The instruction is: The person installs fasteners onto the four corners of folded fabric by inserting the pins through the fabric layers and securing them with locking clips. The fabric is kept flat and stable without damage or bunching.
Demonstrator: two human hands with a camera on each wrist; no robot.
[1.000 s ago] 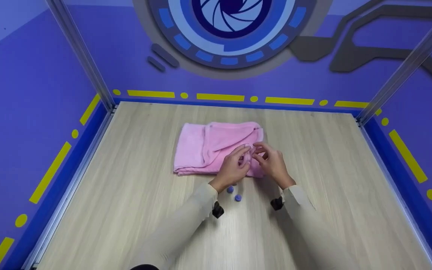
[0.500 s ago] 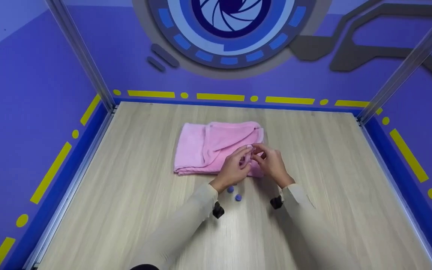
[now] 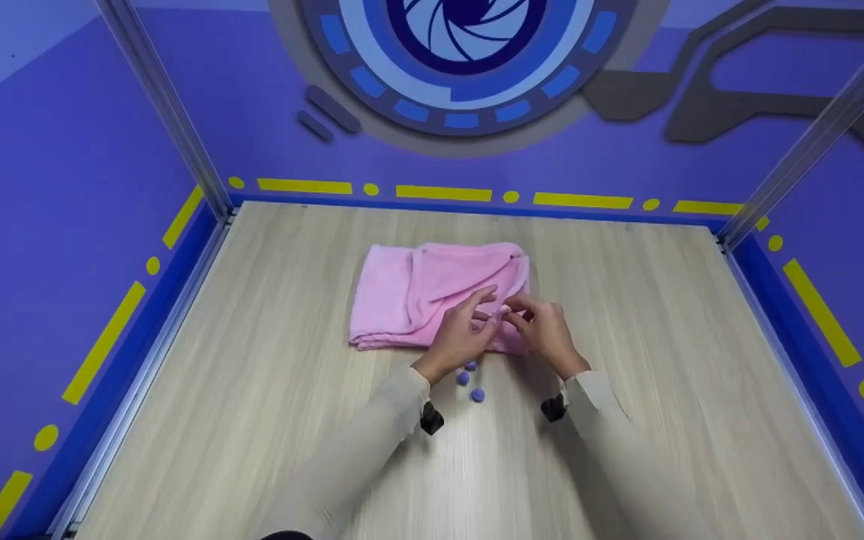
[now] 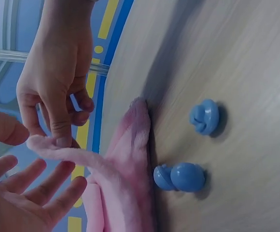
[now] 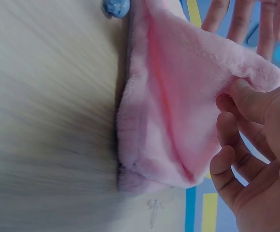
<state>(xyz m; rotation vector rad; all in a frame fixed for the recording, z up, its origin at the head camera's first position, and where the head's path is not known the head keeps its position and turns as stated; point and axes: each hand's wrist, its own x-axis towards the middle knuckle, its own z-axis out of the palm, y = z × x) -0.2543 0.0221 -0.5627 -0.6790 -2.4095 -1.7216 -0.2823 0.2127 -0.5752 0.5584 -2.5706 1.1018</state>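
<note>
A folded pink fleecy cloth [image 3: 387, 292] lies on the table. My right hand [image 3: 548, 330] pinches its raised edge between thumb and fingertips, plain in the right wrist view, where the lifted cloth [image 5: 188, 63] slopes up to the thumb. Close beside that edge is my left hand [image 3: 458, 337]. Seen from the left wrist, the left fingers [image 4: 31, 181] are spread and grip nothing; whether they brush the cloth I cannot tell. Small blue rounded pieces [image 3: 478, 395] sit on the table just in front of the cloth. One piece [image 4: 205, 117] has a twisted, knob-like shape.
The wood-grain table [image 3: 274, 300] is bounded by a blue back wall [image 3: 432, 169] and side walls with yellow marks. Metal posts [image 3: 177, 112] stand at the rear corners. Both forearms, in pale sleeves, reach in from the front.
My left hand has let go of the cloth's edge, its fingers spreading as it shifts slightly left. Another blue piece now shows beside its wrist. My right hand keeps its pinch, nearly still.
</note>
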